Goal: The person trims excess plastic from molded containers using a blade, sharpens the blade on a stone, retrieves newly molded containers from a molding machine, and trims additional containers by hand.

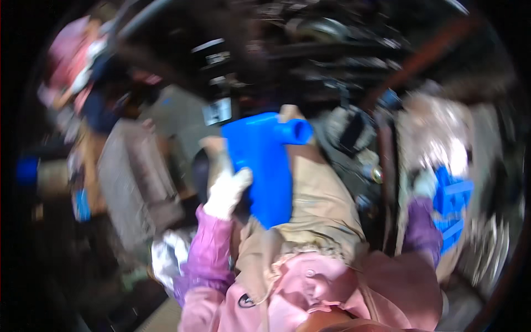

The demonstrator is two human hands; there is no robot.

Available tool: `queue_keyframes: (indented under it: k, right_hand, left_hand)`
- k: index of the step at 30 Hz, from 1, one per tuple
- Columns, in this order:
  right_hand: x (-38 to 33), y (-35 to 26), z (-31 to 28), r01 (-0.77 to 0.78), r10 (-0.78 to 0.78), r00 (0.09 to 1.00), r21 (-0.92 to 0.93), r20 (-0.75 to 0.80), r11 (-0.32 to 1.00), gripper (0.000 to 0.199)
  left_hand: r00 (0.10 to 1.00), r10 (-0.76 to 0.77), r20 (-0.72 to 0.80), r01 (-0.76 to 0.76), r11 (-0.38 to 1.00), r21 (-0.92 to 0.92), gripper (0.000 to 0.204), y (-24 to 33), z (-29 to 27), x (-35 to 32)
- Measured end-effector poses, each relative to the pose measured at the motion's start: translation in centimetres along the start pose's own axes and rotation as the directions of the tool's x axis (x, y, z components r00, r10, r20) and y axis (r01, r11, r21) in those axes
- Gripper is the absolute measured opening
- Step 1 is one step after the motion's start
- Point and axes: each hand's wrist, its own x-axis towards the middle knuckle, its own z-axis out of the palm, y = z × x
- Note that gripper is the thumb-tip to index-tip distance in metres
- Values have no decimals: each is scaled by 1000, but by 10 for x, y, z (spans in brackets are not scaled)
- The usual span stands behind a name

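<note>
A blue plastic jug [260, 166] with a short round neck [298, 131] rests over my lap, its neck pointing right. My left hand [225, 192], in a white glove, is closed on the jug's left side with the thumb on its front. Out to the right, my gloved right hand [425, 183] reaches beside several blue plastic pieces [454, 193] on a pale surface. Motion blurs those fingers, so their grip and any touch on the blue pieces are unclear.
Clear plastic wrapping [442, 130] lies beyond the blue pieces. A grey box-like block [130, 182] stands at the left. A dark upright post [387, 177] rises between my lap and the right-hand surface. Another person in pink [74, 61] is at the far left.
</note>
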Motion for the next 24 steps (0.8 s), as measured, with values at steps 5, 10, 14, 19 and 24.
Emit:
queue_keyframes:
  k: [5,10,14,19,24]
  right_hand:
    - [22,-9,-8,-546,511,669,-110,539,830,44]
    - [110,-125,-87,-255,101,962,697,254,671,48]
    - [135,-198,-140,56,-117,993,916,-10,397,40]
    - [141,-208,-154,12,-169,982,867,83,498,38]
    - [130,-201,-142,-152,-120,966,882,228,446,36]
  left_hand:
    - [952,247,179,-201,950,-240,109,3,-9,-10]
    - [730,129,672,146,930,-337,112,-19,-5,-14]
    - [873,208,442,-116,967,-225,122,-29,-11,-31]
    - [964,235,121,-64,653,-755,101,-59,-47,-86]
    - [896,-1,-443,-427,268,-864,75,-112,-143,-116]
